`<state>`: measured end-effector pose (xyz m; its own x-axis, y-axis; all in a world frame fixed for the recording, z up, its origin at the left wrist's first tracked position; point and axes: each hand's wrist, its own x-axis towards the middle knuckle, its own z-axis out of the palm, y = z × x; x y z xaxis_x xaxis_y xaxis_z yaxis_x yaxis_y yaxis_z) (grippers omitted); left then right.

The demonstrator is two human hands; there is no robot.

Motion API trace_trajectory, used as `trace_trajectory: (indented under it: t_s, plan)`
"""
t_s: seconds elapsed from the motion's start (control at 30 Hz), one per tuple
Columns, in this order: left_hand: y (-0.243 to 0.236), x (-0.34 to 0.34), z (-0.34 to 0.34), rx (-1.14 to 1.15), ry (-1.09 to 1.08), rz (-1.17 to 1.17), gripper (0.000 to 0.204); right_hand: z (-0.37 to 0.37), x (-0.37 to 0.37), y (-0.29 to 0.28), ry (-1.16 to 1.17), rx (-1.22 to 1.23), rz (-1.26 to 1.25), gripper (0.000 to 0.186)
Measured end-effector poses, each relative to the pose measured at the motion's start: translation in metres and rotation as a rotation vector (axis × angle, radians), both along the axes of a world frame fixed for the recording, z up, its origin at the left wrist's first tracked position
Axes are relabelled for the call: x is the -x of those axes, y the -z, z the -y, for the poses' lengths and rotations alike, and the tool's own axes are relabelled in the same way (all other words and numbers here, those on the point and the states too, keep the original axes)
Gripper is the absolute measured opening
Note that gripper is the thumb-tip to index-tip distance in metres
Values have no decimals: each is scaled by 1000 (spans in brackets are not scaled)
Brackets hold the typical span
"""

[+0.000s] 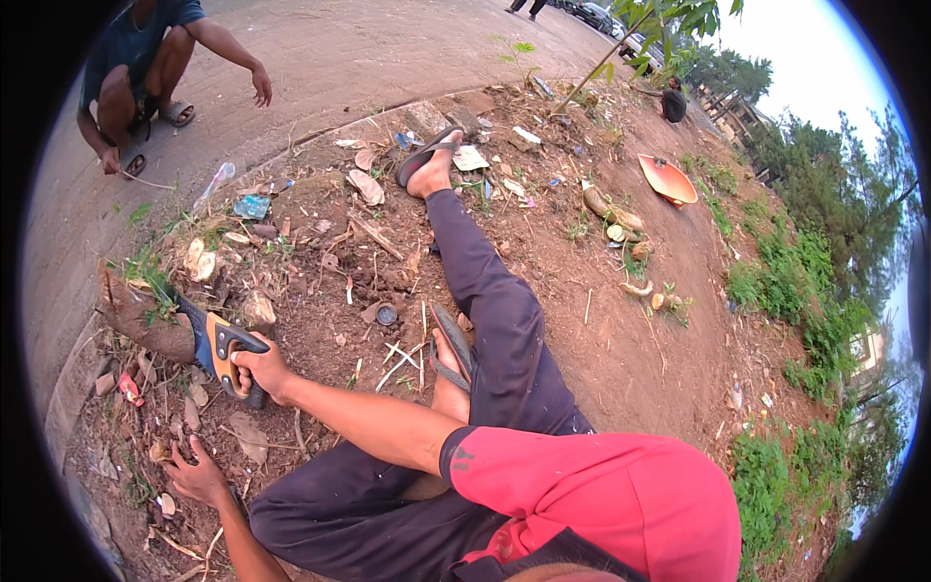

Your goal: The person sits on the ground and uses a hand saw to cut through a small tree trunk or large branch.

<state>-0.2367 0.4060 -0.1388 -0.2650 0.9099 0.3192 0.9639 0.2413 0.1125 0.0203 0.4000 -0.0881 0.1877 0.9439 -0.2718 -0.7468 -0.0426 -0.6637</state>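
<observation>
My right hand grips the orange-and-black handle of a hand saw. The saw's blue-grey blade reaches up and left against a thick brown log or stump; how deep its teeth sit cannot be made out. Lower down, my left hand rests near the soil with its fingers apart. Its fingertips are close to a small brown chunk, and I cannot tell whether they touch it. Around the log lie pale wood chips, dry leaves and a red wrapper.
My sandalled feet rest on littered soil. A person squats on the pavement at upper left, holding a thin stick. Cut branch pieces and an orange curved panel lie to the right. Farther off, another person sits near green bushes.
</observation>
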Motion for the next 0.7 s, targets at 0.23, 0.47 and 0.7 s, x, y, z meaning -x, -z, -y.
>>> trace_trajectory:
  t_s: [0.23, 0.47, 0.7]
  plan:
    - [0, 5, -2, 3, -13, -6, 56, -7, 6, 6, -22, -22, -23, 14]
    - [2, 5, -8, 3, -22, 16, 56, -9, 4, 6, -12, -55, -2, 13]
    - [4, -3, -7, -22, -42, 38, 55, -16, -1, 0, -70, -87, 8, 13]
